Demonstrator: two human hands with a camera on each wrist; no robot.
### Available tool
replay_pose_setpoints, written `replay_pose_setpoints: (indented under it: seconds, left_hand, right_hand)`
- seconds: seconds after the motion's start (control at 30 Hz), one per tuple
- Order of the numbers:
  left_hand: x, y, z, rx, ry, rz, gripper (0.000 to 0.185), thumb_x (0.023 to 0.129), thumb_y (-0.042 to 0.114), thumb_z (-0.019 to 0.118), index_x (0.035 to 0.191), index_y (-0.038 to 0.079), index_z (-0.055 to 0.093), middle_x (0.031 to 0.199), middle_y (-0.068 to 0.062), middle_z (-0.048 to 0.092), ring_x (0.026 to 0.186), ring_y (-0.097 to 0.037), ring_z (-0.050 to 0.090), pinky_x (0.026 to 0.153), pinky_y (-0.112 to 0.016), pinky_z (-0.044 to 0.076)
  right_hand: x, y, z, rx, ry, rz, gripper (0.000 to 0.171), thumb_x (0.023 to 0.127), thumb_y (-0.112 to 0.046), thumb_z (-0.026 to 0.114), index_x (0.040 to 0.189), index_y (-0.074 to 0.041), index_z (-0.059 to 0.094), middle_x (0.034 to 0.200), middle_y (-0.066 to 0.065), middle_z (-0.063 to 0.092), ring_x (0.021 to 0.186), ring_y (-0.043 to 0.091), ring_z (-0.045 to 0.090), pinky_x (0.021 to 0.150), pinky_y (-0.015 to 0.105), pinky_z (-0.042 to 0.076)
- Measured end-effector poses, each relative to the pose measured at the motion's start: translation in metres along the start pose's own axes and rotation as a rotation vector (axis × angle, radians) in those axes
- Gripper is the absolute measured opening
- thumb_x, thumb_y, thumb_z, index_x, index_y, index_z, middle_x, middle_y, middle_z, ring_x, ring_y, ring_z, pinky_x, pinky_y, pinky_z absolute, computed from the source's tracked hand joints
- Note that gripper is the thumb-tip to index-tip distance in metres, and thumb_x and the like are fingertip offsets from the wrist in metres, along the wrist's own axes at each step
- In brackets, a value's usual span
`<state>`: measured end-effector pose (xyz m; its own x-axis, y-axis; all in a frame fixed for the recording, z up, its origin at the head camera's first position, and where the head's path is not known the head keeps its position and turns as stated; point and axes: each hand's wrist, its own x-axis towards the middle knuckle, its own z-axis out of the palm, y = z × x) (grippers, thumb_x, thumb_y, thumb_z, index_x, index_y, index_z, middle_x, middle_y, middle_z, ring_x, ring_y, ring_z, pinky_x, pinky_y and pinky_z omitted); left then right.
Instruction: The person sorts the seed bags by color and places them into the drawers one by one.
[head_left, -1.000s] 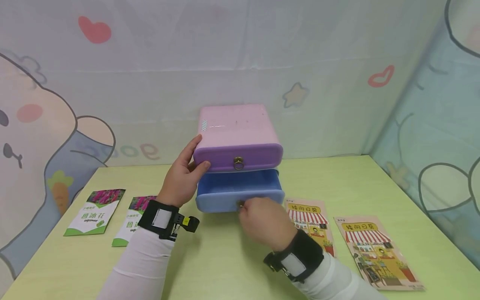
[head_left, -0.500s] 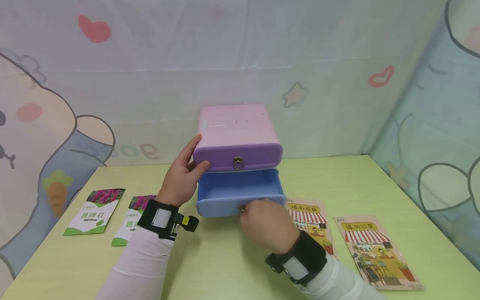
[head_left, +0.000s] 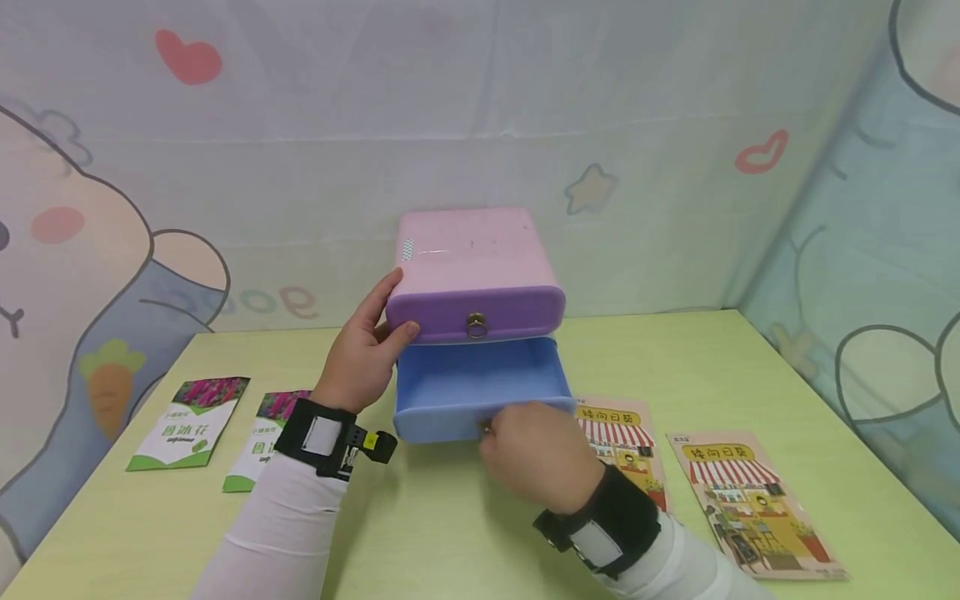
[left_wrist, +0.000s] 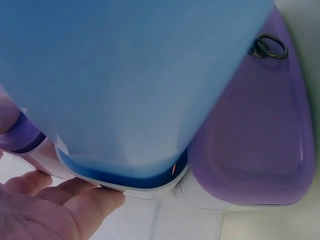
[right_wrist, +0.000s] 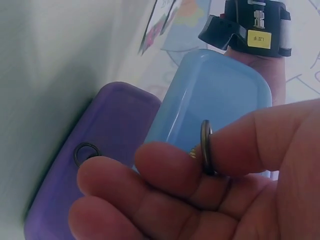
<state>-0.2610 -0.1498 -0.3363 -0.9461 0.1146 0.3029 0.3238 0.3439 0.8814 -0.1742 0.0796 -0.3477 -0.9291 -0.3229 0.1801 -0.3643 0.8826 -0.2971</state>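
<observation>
A small drawer cabinet (head_left: 472,250) with a pink top stands at the back of the table. Its upper purple drawer (head_left: 517,312) is closed; the blue drawer (head_left: 442,423) below is pulled well out, and its visible inside is bare. Another purple drawer (left_wrist: 255,135) shows beneath the blue one in the wrist views. My left hand (head_left: 360,358) holds the cabinet's left side, thumb on the upper drawer's front and fingers along the side. My right hand (head_left: 536,454) pinches the blue drawer's metal ring pull (right_wrist: 205,147) between thumb and fingers.
Two seed packets with pink flowers, one outer (head_left: 176,423) and one inner (head_left: 255,454), lie at the left, the inner partly behind my left wrist. At the right lie two sunflower packets, an inner one (head_left: 626,433) partly covered by my right arm and an outer one (head_left: 757,504).
The blue drawer has slid farther out toward me, with my right hand moving along on its ring. My left hand stays in place on the cabinet.
</observation>
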Motion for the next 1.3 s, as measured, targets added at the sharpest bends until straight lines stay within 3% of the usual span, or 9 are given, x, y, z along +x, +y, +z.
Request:
replay_pose_setpoints:
  seconds: [0.53,0.93,1.3]
  left_hand:
    - [0.0,0.001,-0.002,0.02,-0.004,-0.015,0.071,0.107,0.021,0.064,0.165,0.045,0.03,0.174,0.006,0.03,0.148,-0.037,0.05,0.108,-0.053,0.052]
    - [-0.003,0.007,-0.008,0.056,-0.056,-0.032,0.073,0.108,0.018,0.06,0.165,0.048,0.025,0.174,0.003,0.028,0.15,-0.035,0.048,0.113,-0.051,0.049]
    - [-0.003,0.008,-0.009,0.1,-0.07,-0.016,0.074,0.109,0.019,0.06,0.165,0.05,0.023,0.175,0.002,0.026,0.147,-0.035,0.051,0.111,-0.052,0.05]
  right_hand:
    - [-0.008,-0.003,-0.006,-0.059,-0.049,-0.049,0.044,0.094,-0.017,0.065,0.055,-0.019,0.043,0.052,-0.005,0.039,0.044,0.014,0.04,0.04,0.029,0.03]
    - [-0.012,-0.003,-0.009,-0.056,-0.075,-0.053,0.045,0.095,-0.016,0.063,0.055,-0.019,0.042,0.051,-0.005,0.037,0.044,0.014,0.038,0.04,0.028,0.028]
    - [-0.019,-0.002,-0.008,-0.171,0.001,-0.17,0.045,0.092,-0.015,0.069,0.055,-0.018,0.044,0.052,-0.006,0.035,0.044,0.013,0.036,0.037,0.028,0.029]
